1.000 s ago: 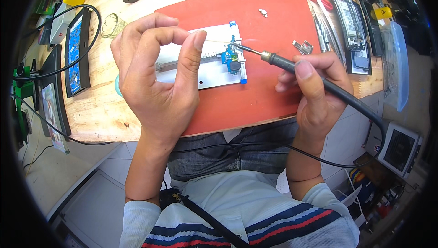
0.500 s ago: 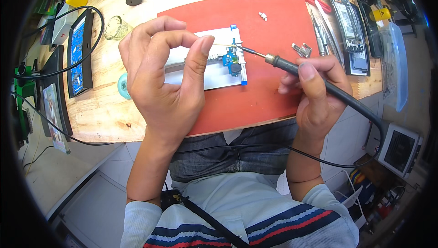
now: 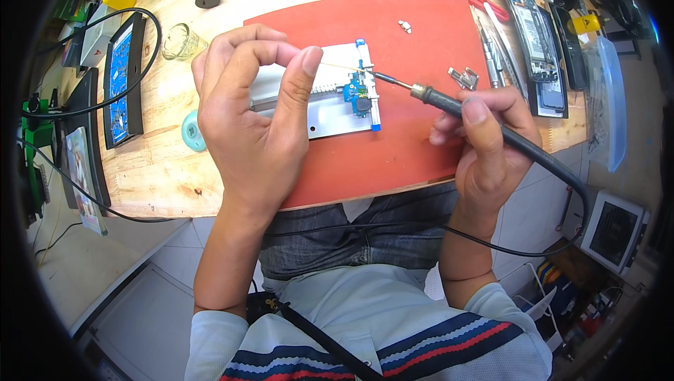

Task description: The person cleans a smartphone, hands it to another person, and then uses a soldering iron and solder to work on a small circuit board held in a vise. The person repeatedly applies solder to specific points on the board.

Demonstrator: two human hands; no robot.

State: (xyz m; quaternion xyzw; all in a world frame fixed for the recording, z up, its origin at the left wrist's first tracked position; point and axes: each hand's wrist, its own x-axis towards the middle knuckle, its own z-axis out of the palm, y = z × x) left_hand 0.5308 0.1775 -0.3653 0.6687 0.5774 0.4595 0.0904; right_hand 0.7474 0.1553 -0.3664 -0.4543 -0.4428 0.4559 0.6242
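My left hand (image 3: 256, 118) pinches a thin yellowish wire (image 3: 340, 66) between thumb and forefinger. The wire's far end reaches the top of a small blue circuit board (image 3: 360, 93). A soldering iron (image 3: 437, 98) is gripped in my right hand (image 3: 488, 139), its tip at the board's upper edge, close to the wire's end. Blue-ended jaws of a board holder (image 3: 374, 104) clamp the board over a white plate (image 3: 337, 123). Part of the holder and plate is hidden behind my left hand.
An orange-red mat (image 3: 414, 149) lies under the work. Small metal parts (image 3: 464, 78) and tweezers (image 3: 507, 51) lie to the right, beside opened phones (image 3: 530, 30). A glass jar (image 3: 180, 43) stands left. The iron's black cable (image 3: 393, 224) crosses my lap.
My left hand has drawn slightly left and away from the board, and more of the wire shows. The iron has hardly moved.
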